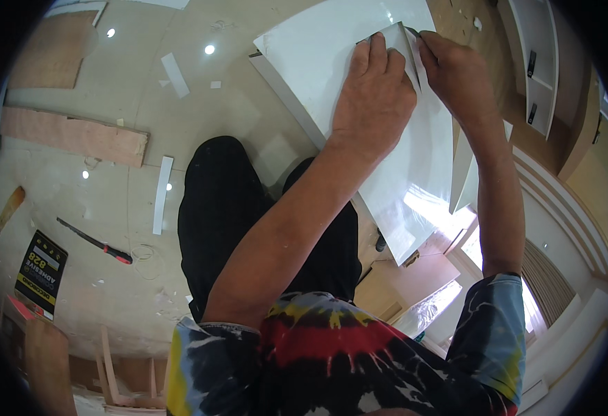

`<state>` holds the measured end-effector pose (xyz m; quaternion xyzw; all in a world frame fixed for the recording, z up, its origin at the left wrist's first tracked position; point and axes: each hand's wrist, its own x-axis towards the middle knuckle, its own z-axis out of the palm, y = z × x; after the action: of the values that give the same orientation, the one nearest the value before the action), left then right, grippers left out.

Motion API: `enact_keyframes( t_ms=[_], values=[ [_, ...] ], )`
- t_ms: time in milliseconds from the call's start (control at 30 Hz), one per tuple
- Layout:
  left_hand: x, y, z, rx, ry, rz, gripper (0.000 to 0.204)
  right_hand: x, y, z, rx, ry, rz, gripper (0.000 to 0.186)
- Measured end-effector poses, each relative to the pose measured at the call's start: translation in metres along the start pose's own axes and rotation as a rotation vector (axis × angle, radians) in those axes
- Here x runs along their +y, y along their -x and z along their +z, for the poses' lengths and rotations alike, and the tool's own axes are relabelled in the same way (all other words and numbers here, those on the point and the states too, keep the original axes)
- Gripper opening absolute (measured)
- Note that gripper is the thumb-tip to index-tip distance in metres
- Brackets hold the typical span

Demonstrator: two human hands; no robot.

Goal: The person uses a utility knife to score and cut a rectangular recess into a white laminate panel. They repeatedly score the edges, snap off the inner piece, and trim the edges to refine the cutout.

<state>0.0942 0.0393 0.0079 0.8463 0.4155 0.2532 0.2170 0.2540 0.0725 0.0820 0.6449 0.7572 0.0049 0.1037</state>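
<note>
A large glossy white panel [297, 59] stretches in front of my knees. On it, the fingers of my left hand [376, 100] curl over the dark far edge of a thin pale piece [403, 41] with a sharp corner. My right hand [457, 73] is closed at the right side of that corner, thumb and fingers pinched together. A small dark curved bit [412, 32] shows at its fingertips; what it belongs to is hidden. Both hands are close together near the panel's far right edge.
On the floor to the left lie a red-and-black-handled saw [96, 240], a black-and-yellow adhesive can [41, 274], a wood-handled tool [9, 210], a plywood strip [75, 135] and white offcuts [162, 194]. A white cabinet [541, 76] stands at the far right.
</note>
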Motion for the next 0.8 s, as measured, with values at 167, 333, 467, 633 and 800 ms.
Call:
enact_keyframes(
  t_ms=[167,333,467,633,800],
  values=[
    [0.001,0.0,0.002,-0.008,0.027,-0.005,0.031,0.014,0.015,0.004,-0.033,-0.03,0.039,0.019],
    [-0.001,0.001,-0.001,-0.003,0.022,-0.02,0.031,-0.006,0.016,-0.01,-0.014,-0.484,0.27,0.021],
    [0.001,0.001,0.0,0.0,0.031,-0.016,0.032,0.002,0.008,-0.009,-0.031,-0.39,0.167,0.023],
    [0.0,0.0,0.002,0.036,0.044,-0.019,0.032,0.003,0.005,-0.003,-0.103,-0.294,0.097,0.023],
    [0.001,0.001,0.001,0.033,0.042,-0.023,0.031,0.009,-0.001,0.001,-0.093,-0.178,0.009,0.022]
  ],
)
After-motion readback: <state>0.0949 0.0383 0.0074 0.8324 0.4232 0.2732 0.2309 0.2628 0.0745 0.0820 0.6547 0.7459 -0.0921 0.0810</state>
